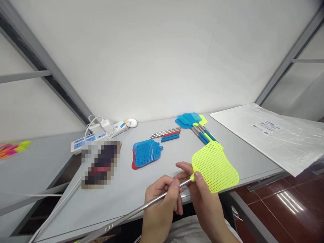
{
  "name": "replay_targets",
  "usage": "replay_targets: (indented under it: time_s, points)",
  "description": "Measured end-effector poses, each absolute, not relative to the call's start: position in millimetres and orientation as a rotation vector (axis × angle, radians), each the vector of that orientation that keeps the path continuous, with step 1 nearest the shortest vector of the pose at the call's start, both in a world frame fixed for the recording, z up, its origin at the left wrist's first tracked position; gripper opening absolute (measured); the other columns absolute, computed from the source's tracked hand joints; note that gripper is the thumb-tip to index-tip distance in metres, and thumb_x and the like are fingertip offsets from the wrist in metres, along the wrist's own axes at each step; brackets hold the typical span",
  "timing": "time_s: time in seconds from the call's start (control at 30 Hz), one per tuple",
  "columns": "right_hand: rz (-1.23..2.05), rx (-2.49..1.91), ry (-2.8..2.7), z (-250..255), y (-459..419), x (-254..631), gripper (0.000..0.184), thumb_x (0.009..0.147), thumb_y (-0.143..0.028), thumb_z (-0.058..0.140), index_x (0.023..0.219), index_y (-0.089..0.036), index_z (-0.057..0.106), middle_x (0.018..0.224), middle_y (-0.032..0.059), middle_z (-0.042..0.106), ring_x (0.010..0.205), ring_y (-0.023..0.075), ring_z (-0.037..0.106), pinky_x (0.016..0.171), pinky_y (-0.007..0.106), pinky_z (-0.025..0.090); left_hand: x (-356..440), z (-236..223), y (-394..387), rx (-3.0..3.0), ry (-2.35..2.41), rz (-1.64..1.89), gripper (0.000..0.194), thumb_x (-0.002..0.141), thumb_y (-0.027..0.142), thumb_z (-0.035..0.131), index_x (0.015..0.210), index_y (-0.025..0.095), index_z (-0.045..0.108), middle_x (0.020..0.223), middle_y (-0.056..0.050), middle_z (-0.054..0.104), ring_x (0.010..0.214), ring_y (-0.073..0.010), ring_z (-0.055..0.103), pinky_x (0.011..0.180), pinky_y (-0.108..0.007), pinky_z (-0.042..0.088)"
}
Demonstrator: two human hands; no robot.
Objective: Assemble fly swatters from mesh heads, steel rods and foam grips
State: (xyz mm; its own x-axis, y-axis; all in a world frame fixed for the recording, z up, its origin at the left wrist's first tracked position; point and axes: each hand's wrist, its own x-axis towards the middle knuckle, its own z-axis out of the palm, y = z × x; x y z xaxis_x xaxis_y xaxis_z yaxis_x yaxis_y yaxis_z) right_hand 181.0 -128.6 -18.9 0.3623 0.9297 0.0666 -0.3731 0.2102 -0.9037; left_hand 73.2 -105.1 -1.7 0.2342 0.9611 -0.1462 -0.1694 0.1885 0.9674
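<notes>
My left hand [162, 202] is closed around a thin metal rod [149, 203] that slants down to the lower left, its near end blurred. In my right hand [201, 189] is a yellow-green fly swatter head [215, 165], gripped at its narrow neck between thumb and fingers. The rod's upper end meets that neck; how deep it sits in there I cannot tell. Past my hands lie a blue swatter head [146, 153] on top of a red one [134, 163]. Behind them are several loose metal rods [165, 132], blue grip tubes [170, 137] and a red tube [172, 133].
Swatters with blue and yellow heads [188, 119] are piled at the back right. A white plastic package [268, 131] overhangs the table's right side. On the left are a power strip [83, 143] with plugs and cables, and a pixelated item [101, 165].
</notes>
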Motion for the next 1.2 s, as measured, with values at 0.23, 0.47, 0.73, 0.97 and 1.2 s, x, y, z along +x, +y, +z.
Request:
replay_targets:
  time_s: [0.23,0.47,0.73,0.97,1.2]
  points:
    - [1.065,-0.963,-0.776,-22,-134,184,0.041,0.096,-0.054,0.044,0.115,-0.030,0.071,0.122,0.0046,0.065,0.100,0.0216,0.061,0.097,0.039,0.045,76,-2,-103,1.031,0.882,0.950,0.034,0.084,0.046,0.064,0.065,0.018,0.056,0.034,0.009,0.039,0.029,-0.0077,0.040,0.038,-0.019,0.028]
    - [1.132,-0.954,-0.904,-36,-136,178,0.040,0.096,-0.052,0.048,0.116,-0.028,0.072,0.133,0.0086,0.059,0.124,0.0284,0.051,0.102,0.042,0.043,81,-10,-102,1.085,0.809,0.874,0.035,0.088,0.043,0.061,0.065,0.017,0.057,0.044,0.007,0.042,0.040,-0.0075,0.040,0.043,-0.020,0.034]
    - [1.025,-0.890,-0.885,-35,-133,186,0.038,0.099,-0.044,0.043,0.095,-0.026,0.077,0.120,0.0090,0.062,0.122,0.0269,0.051,0.105,0.045,0.037,61,-5,-92,1.195,0.829,0.838,0.044,0.088,0.055,0.060,0.065,0.018,0.055,0.041,0.008,0.036,0.038,-0.0088,0.042,0.045,-0.022,0.033]
    - [0.937,-0.863,-0.714,-20,-119,216,0.035,0.098,-0.042,0.049,0.083,-0.023,0.075,0.107,0.0062,0.061,0.116,0.0252,0.055,0.104,0.043,0.036,35,-2,-76,1.176,0.929,0.933,0.045,0.082,0.056,0.068,0.064,0.016,0.059,0.038,0.010,0.030,0.032,-0.0072,0.041,0.041,-0.021,0.026]
    - [0.832,-0.826,-0.560,-16,-108,253,0.036,0.095,-0.048,0.054,0.079,-0.023,0.072,0.096,0.0037,0.063,0.097,0.0201,0.062,0.095,0.039,0.045,42,2,-74,0.827,0.877,1.184,0.037,0.079,0.050,0.074,0.087,0.014,0.069,0.052,0.005,0.052,0.039,-0.0096,0.051,0.040,-0.021,0.036]
